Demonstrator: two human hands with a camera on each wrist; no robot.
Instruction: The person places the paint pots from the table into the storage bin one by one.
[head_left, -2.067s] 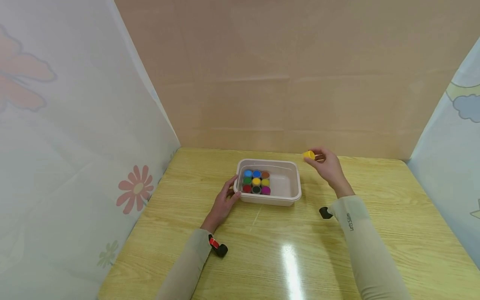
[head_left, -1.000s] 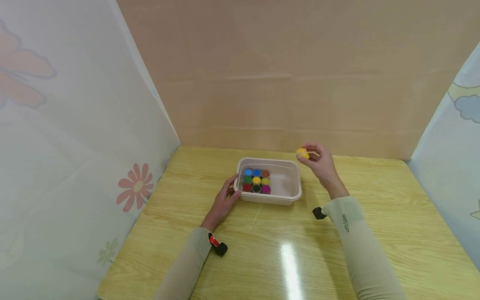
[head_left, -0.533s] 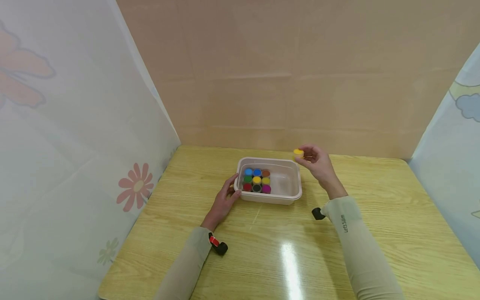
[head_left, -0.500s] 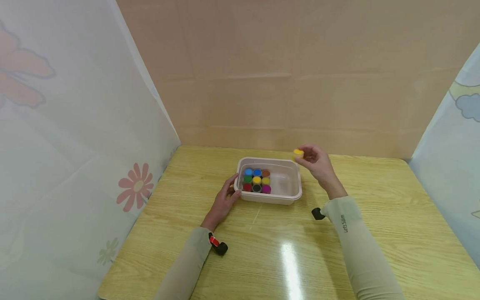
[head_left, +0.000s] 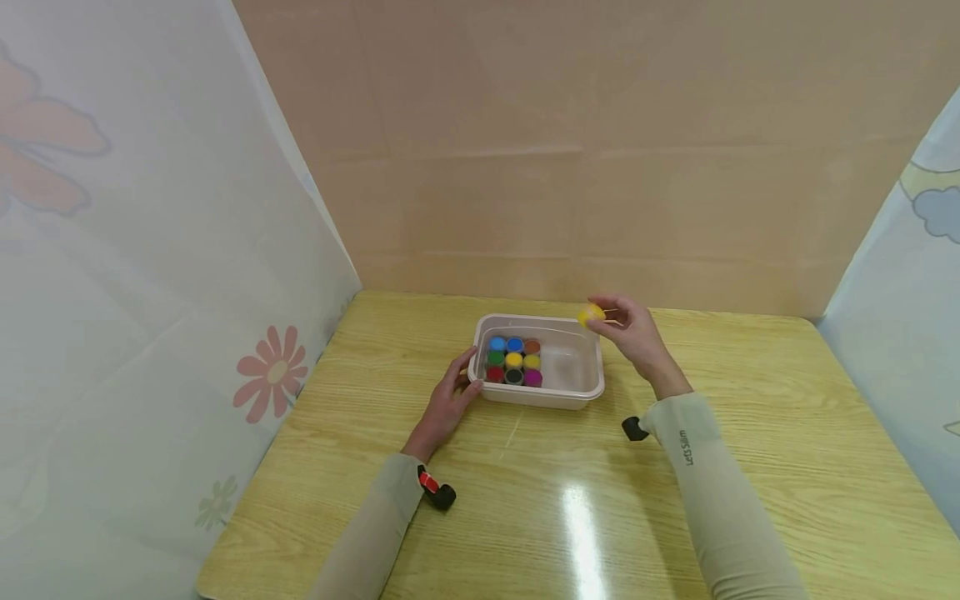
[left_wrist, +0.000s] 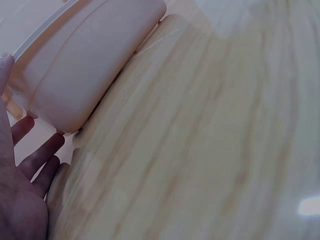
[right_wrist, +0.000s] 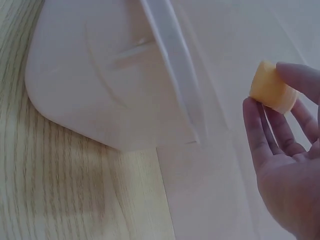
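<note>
In the head view, a pale pink plastic box (head_left: 581, 396) stands on the table. Inside its left half, several small paint pots (head_left: 513, 360) sit upright in rows, in blue, green, red, black, brown, yellow and purple. My left hand (head_left: 444, 408) holds the box's left end, thumb at the front rim and fingers along the end wall (left_wrist: 65, 112). Over the box's far right corner, my right hand (head_left: 633, 333) pinches a small yellow paint pot (right_wrist: 272, 87) between thumb and fingertips. That pot is raised and tilted, its ridged, paler end towards the palm in the right wrist view.
The light wood-grain table (head_left: 525, 517) carries a bright reflection near its front. A plain brown backdrop (head_left: 600, 167) rises behind it, with flower-printed cloth (head_left: 172, 275) on the left and patterned cloth (head_left: 930, 250) on the right.
My right hand has moved left with the yellow paint pot, from beside the box to over its far right corner, turning the pot on the way. The left hand and the box have stayed put.
</note>
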